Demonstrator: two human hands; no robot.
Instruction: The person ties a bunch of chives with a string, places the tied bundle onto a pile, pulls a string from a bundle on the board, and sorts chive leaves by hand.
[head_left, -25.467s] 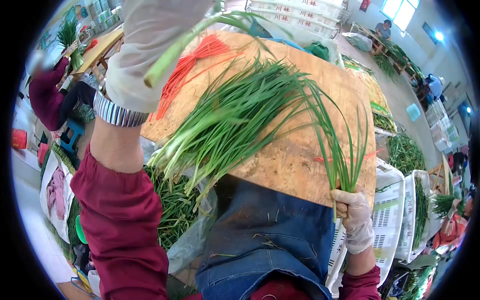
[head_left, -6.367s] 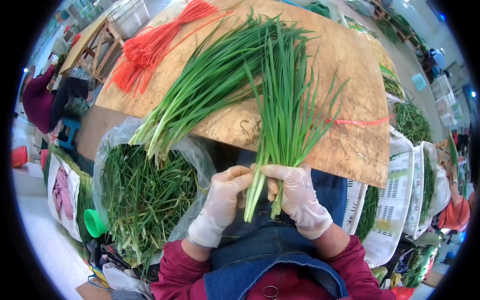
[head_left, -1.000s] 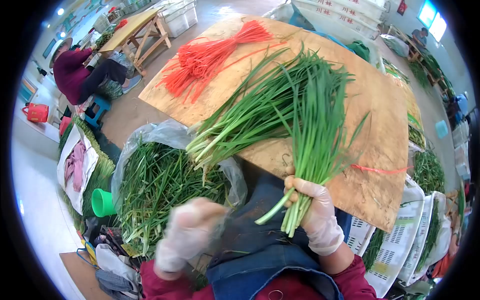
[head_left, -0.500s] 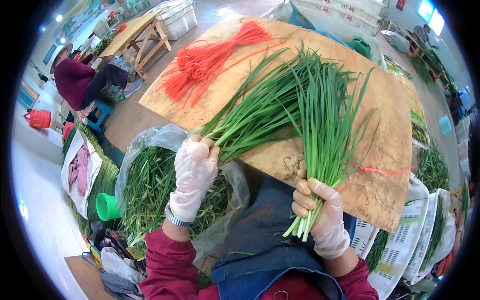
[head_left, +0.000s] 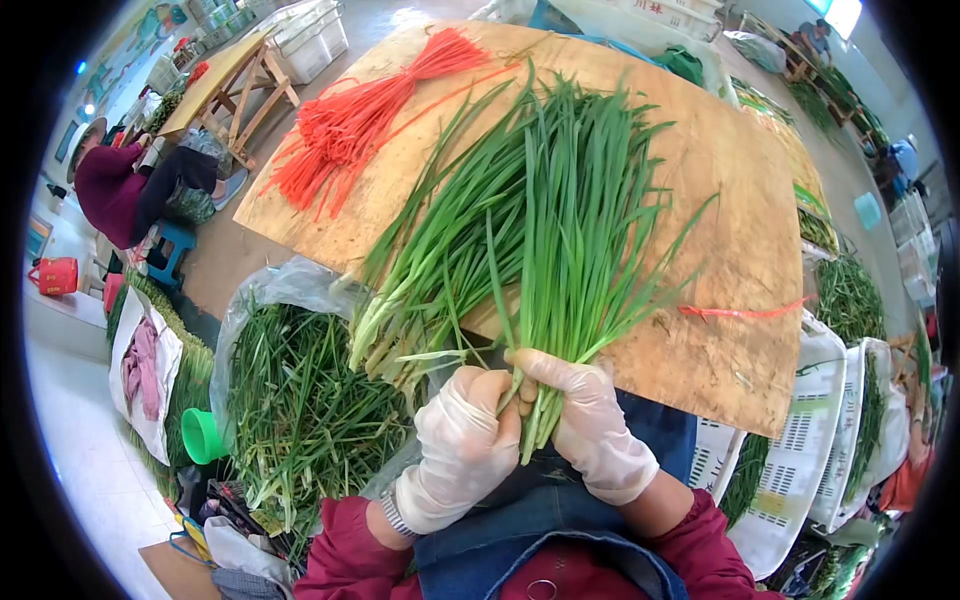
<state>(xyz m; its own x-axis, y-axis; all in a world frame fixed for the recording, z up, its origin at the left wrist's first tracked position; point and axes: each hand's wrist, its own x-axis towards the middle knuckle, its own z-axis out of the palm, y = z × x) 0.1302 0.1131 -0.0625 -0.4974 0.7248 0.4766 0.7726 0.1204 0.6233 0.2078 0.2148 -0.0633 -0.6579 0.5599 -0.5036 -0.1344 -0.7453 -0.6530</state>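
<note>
My right hand (head_left: 598,425), in a thin whitish glove, is closed round the stem ends of a bunch of long green leaves (head_left: 575,240). Gloved too, my left hand (head_left: 462,440) is closed beside it, its fingers pinching at a thin stem by the bunch's lower end. A looser pile of the same leaves (head_left: 440,240) lies on the wooden board (head_left: 740,370), to the left of the held bunch, its pale stems over the near edge. Red ties (head_left: 345,130) are heaped on the board's upper left, and a single red tie (head_left: 745,312) lies at its right.
A clear bag (head_left: 245,300) of leaf scraps stands below the board at the left, next to a green cup (head_left: 203,436). White crates (head_left: 795,440) stand at the right. A person (head_left: 115,190) sits by a wooden table (head_left: 215,85) at the upper left.
My left hand has moved from the pile to beside my right hand. The held bunch has shifted left and stands more upright in view. The whole view has moved slightly.
</note>
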